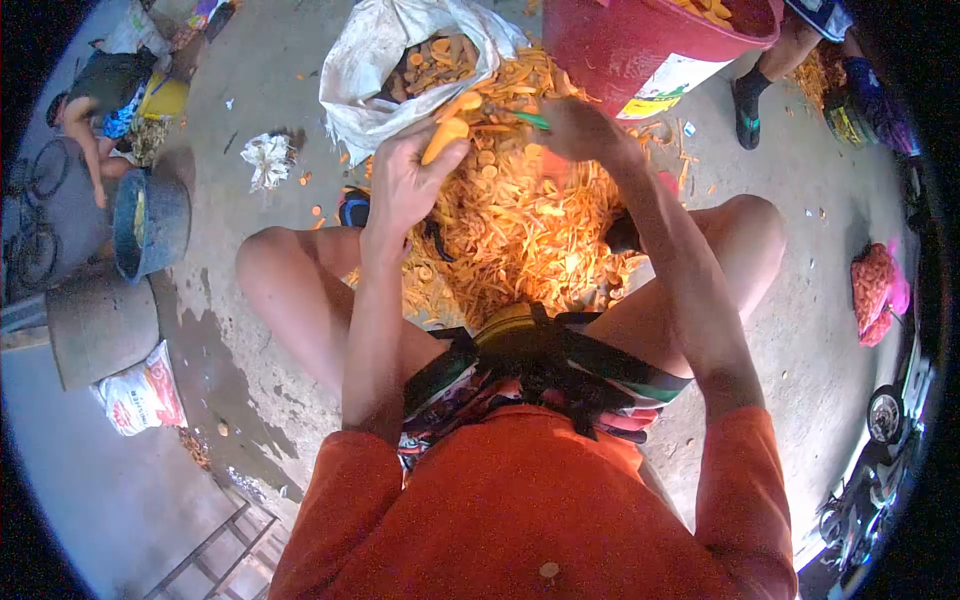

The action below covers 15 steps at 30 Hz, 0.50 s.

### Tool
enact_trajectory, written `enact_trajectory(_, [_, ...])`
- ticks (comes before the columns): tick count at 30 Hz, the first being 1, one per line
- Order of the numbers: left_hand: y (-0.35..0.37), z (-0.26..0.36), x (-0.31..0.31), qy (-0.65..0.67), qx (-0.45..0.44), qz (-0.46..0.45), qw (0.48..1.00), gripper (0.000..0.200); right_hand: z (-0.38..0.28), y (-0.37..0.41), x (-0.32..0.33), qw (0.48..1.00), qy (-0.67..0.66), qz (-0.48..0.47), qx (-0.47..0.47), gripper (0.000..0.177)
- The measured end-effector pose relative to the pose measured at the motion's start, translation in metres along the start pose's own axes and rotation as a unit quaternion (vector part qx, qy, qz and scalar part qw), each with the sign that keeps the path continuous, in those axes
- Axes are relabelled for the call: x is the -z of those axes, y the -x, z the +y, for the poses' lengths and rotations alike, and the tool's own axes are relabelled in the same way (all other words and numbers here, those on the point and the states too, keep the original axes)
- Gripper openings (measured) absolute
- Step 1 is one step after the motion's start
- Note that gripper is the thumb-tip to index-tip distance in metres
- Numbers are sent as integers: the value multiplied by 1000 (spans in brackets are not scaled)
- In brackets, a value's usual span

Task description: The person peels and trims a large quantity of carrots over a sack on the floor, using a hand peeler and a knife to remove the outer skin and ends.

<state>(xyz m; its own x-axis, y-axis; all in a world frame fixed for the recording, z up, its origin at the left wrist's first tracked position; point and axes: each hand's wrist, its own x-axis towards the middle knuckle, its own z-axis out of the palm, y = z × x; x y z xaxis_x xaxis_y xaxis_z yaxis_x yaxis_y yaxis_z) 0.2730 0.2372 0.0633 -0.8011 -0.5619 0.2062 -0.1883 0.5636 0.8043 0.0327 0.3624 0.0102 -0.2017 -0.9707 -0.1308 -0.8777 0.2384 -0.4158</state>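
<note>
My left hand (405,185) is closed around a peeled orange carrot (446,140), thumb along its side. Just to the right, my right hand (582,132) grips a green-handled tool (532,120); blur hides whether it is a peeler or a knife. The tool is apart from the carrot. Below both hands, a large heap of orange peelings (510,220) spreads over the floor between my legs. Beyond my left hand stands an open white sack (360,100) with unpeeled carrots (435,65) inside.
A big red tub (620,50) holding orange pieces stands beyond my right hand. A person's leg (770,70) is beside it. Leftward are a grey-blue bucket (165,220), another person (100,100) bending, and a printed sack (145,395). A red net bag (873,290) lies at right.
</note>
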Motion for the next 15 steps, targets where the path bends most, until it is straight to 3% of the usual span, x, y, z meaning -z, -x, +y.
enact_trajectory(1, [-3,1,1,35,-25,-6,999,34,16,-3,0,1000,5,6,-2,40])
enact_trajectory(3, [-10,11,-3,27,-75,27,996,40,36,-3,10,990,54,-115,-68,47])
enact_trajectory(5, [-26,12,-1,30,56,-122,991,50,33,6,10,997,52,-6,-55,49])
enact_trajectory(6, [-47,21,0,-6,82,-210,974,58,17,11,23,997,21,-14,-73,49])
enact_trajectory(7, [-67,38,-9,36,64,-221,973,63,11,14,24,997,27,-11,-69,49])
enact_trajectory(8, [-87,56,-14,-43,59,-201,977,71,6,14,24,997,43,-32,-56,50])
enact_trajectory(9, [-115,69,-24,-36,36,-211,976,71,1,12,26,996,61,-53,-41,50])
enact_trajectory(12, [-207,107,-58,160,42,-279,946,74,-10,13,31,993,13,-44,-106,49])
enact_trajectory(13, [-216,125,-66,281,38,-155,946,62,9,12,19,993,16,-47,-103,49])
enact_trajectory(14, [-248,124,-65,335,71,-138,929,42,40,15,-8,996,36,62,-50,49])
enact_trajectory(15, [-261,113,-60,262,15,-97,960,44,33,17,5,996,61,40,-49,47])
